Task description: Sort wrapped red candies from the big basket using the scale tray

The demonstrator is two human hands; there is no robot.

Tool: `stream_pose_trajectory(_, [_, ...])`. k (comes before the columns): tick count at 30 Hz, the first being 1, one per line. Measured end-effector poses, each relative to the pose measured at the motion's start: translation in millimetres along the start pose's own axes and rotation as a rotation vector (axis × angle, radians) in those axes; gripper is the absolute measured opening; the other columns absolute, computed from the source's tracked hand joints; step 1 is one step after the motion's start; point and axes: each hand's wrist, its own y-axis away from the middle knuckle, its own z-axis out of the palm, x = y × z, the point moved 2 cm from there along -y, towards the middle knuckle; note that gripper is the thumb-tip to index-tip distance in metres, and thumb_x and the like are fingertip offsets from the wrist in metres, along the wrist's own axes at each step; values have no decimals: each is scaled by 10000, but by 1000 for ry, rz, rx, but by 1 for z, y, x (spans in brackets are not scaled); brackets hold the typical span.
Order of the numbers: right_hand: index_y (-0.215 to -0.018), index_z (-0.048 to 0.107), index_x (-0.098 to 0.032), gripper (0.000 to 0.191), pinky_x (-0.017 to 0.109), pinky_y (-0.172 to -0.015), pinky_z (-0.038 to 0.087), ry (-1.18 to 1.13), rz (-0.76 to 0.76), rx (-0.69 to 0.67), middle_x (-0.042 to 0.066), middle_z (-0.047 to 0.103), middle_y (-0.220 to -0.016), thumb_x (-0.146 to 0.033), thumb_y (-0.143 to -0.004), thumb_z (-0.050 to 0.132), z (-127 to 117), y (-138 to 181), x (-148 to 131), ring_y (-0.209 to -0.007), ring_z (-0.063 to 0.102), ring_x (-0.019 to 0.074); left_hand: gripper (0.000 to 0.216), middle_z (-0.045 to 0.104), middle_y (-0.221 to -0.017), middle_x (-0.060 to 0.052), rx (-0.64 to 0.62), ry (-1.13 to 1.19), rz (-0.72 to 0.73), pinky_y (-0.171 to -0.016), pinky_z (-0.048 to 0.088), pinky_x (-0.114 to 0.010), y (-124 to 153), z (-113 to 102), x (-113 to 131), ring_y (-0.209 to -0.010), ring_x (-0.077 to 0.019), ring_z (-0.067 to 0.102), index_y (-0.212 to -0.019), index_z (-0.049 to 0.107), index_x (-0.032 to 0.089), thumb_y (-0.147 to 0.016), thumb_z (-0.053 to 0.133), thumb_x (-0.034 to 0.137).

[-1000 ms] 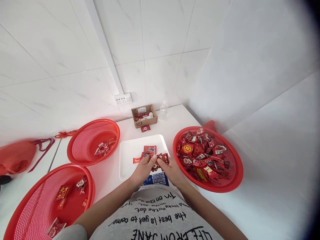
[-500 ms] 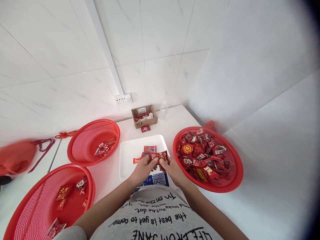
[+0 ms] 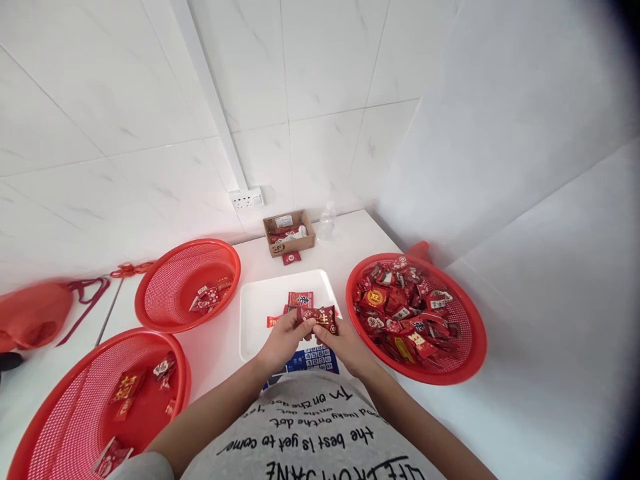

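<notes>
Between both hands, above the near part of a white tray (image 3: 257, 293), is a dark red snack packet (image 3: 323, 316) with pale lettering. My left hand (image 3: 284, 340) grips its left end, thumb on top. My right hand (image 3: 343, 343) holds the right part, its thumb also across the wrapper. Under and behind the packet, a red packet with a black character (image 3: 301, 299) and a small orange-red packet (image 3: 273, 321) lie on the tray, partly covered. The tray sits on a scale whose blue keypad panel (image 3: 313, 359) shows below my hands.
At the right a red basket (image 3: 475, 333) is heaped with red packets. Two red baskets, a far one (image 3: 150, 287) and a near one (image 3: 65, 400), stand left with several packets inside. A cardboard box (image 3: 293, 248) and clear bottle (image 3: 327, 223) stand at the back.
The packet has turned slightly in my fingers, so its lettering shows more plainly. My right thumb has shifted a little left and down. The baskets, tray and box have stayed put.
</notes>
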Motion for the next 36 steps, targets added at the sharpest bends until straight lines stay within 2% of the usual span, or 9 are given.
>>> stream_pose_trajectory(5, [-763,554,-159,364,252,-549,373,14,-39,-10,16,546,-665,-520,-743,515,3,2,-5,-578,448,122,228,520,-620,15,-12,45,12,-556,358,-234,-1,2,-1,-566,-102,448,-701,542,143,-748,575,364])
stream_pose_trajectory(12, [-709,529,-157,369,250,-524,348,-68,-12,56,-10,497,-585,-526,-710,553,3,0,-2,-527,412,108,255,524,-620,12,-11,30,-29,-572,366,-241,-1,0,-4,-573,-107,471,-726,551,138,-771,547,389])
stream_pose_trajectory(18, [-754,533,-155,360,243,-505,336,-45,-45,16,-12,484,-596,-515,-740,526,1,-1,-2,-525,401,103,311,535,-643,4,-18,11,-52,-604,392,-248,0,1,-1,-600,-112,493,-718,542,144,-795,499,442])
stream_pose_trajectory(25, [-806,553,-151,317,242,-519,353,-41,-54,82,-10,498,-614,-461,-743,544,-1,0,-1,-541,412,105,348,532,-641,-2,-42,-18,-54,-601,393,-247,-3,2,0,-600,-113,493,-712,535,139,-798,480,471])
stream_pose_trajectory(36, [-888,565,-158,286,259,-560,407,-100,-102,108,14,559,-686,-410,-753,568,-3,-4,8,-590,489,128,347,535,-633,-2,-56,-10,-60,-603,409,-248,-6,5,-1,-598,-114,499,-707,534,142,-803,474,470])
